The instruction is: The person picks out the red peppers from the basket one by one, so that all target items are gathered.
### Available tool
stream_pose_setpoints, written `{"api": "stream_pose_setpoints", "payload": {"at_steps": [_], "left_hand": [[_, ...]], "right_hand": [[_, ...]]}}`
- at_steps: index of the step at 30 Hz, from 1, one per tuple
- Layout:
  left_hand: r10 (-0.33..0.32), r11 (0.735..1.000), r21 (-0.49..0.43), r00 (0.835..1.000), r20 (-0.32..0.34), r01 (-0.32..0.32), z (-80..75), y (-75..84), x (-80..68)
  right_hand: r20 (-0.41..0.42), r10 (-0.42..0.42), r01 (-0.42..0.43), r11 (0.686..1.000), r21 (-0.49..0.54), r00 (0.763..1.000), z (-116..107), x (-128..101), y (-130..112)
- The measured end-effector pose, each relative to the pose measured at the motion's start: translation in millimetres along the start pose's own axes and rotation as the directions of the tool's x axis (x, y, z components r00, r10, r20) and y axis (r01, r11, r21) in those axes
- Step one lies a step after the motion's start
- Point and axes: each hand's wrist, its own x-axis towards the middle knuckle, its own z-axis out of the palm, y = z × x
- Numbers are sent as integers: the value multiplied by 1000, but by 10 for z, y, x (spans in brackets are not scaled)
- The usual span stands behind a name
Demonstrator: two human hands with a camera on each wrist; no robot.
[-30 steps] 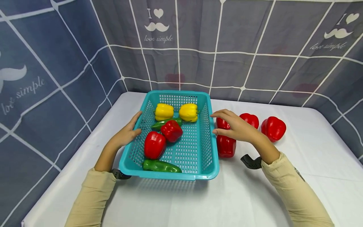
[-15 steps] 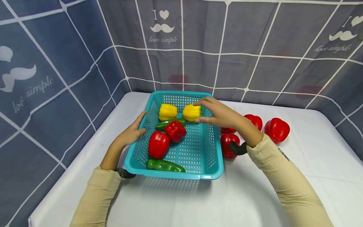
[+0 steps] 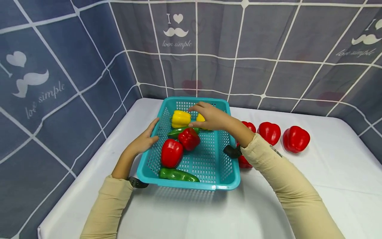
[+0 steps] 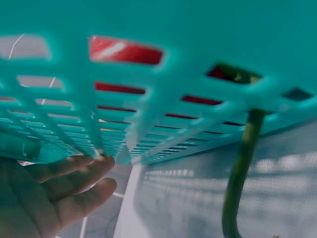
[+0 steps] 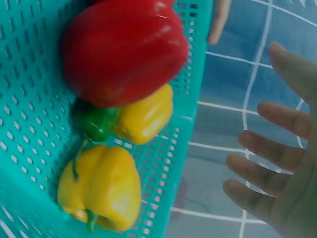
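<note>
On white tablecloth (image 3: 185,212), turquoise perforated plastic basket (image 3: 222,156), left hand (image 3: 143,141) flat against its left wall, right hand (image 3: 210,116) spread, grasping nothing, over far yellow bell pepper (image 5: 101,191), second yellow pepper (image 3: 180,118) beside it

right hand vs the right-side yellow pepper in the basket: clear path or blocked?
Probably clear. The right hand hovers open above the yellow pepper at the far end of the teal basket, with nothing over it. The green pepper touches it but should not block a grip from above.
</note>
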Motion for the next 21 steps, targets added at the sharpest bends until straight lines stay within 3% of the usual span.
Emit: {"api": "stream_pose_setpoints", "payload": {"at_steps": [12,21], "left_hand": [[1,1000,6,1000,-2,-1,5,-7,7],[0,1000,-4,1000,-3,0,6,-11,1]], "right_hand": [[85,112,-111,994,-13,990,191,160,-15],[195,145,-137,989,-54,970,352,227,-24]]}}
